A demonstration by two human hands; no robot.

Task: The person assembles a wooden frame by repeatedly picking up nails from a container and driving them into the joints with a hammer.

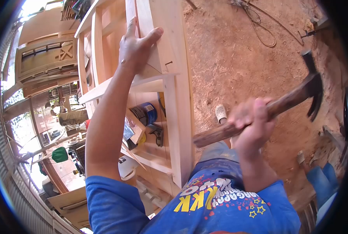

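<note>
From my head view, my right hand is closed around the hammer, thumb and fingers wrapped over its dark, scuffed wooden handle. The handle's butt pokes out towards my body, and the metal head, with a blunt face at one end and a curved claw at the other, is held well apart from the wood, over the floor. My left hand is open, thumb spread wide from the fingers, lying on the pale wooden frame near the top of my view.

The frame has smooth, straight-edged bars meeting at square corners, with faint grain in the wood. A thin nail stands out of it near my left hand, just above a corner joint (its head looks bent over to one side). Through an opening in the frame I see a round blue tub and a dark tool beside it, too small to name.

The reddish earth floor is rough and strewn with pale shavings, and a thin cord loops across it. My blue printed shirt fills the bottom, and another person's denim legs show at lower right.
</note>
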